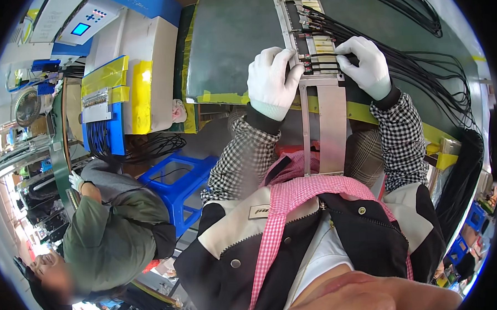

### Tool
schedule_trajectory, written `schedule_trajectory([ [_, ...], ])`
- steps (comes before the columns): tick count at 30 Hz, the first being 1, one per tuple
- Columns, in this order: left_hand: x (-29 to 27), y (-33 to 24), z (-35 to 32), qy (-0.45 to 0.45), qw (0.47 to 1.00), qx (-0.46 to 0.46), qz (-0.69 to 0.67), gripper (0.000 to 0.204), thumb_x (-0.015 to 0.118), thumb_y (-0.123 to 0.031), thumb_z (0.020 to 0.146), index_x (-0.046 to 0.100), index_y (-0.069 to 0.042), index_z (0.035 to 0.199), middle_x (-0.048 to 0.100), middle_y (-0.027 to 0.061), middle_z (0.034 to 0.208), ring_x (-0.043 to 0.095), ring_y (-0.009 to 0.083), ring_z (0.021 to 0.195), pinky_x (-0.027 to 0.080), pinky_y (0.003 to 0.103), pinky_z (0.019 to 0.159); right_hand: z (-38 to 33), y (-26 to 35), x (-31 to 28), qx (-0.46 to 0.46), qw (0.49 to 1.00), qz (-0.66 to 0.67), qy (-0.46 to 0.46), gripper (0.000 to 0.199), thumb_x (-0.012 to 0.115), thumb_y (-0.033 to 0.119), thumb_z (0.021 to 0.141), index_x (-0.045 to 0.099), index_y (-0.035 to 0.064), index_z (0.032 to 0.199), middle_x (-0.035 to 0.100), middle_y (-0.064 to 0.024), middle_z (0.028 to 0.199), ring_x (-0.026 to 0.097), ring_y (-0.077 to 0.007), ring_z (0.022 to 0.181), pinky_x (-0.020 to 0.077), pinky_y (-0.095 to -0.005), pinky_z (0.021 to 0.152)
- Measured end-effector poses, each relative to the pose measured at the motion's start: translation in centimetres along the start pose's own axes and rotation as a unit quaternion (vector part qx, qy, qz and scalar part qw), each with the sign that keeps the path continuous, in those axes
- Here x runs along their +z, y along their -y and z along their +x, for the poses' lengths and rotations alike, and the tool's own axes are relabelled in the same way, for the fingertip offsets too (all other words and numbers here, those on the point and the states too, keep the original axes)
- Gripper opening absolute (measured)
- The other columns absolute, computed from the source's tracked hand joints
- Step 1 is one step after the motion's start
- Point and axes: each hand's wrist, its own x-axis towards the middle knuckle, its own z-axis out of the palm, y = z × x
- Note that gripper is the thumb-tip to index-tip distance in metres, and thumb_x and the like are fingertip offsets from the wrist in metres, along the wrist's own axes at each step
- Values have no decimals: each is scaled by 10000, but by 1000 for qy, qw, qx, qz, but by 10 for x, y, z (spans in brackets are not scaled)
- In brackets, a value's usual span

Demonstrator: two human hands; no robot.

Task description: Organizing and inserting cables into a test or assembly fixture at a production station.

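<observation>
Gloved hands (271, 79) (368, 66) flank the metal frame (323, 81), apart, their grip on black cables (354, 30) unclear

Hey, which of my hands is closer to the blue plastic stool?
Left. Your left hand is at the left edge of the metal fixture, the side toward the blue plastic stool; your right hand is at the opposite edge, farther away.

Over the green tabletop (232, 39), to the left of the metal frame (283, 21), a hand could pass; on the right, black cables (422, 72) (many, lying together) stand in the way.
</observation>
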Motion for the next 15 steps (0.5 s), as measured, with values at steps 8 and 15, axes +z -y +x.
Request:
schedule_trajectory([
  [8,4,-1,-1,6,1000,-5,-12,309,670,-175,733,610,-112,1030,573,69,993,545,270,835,437,357,747,2,2,3,-15,1000,17,11,164,634,-15,697,629,41,851,627,-33,838,551,-188,755,444,-276,718],
  [15,4,-4,-1,-6,1000,-15,-17,294,671,-170,733,615,-112,1016,569,76,1005,544,271,841,436,355,746,5,8,4,2,997,78,-26,163,627,-19,697,626,46,846,623,-31,835,541,-194,736,440,-279,709],
])
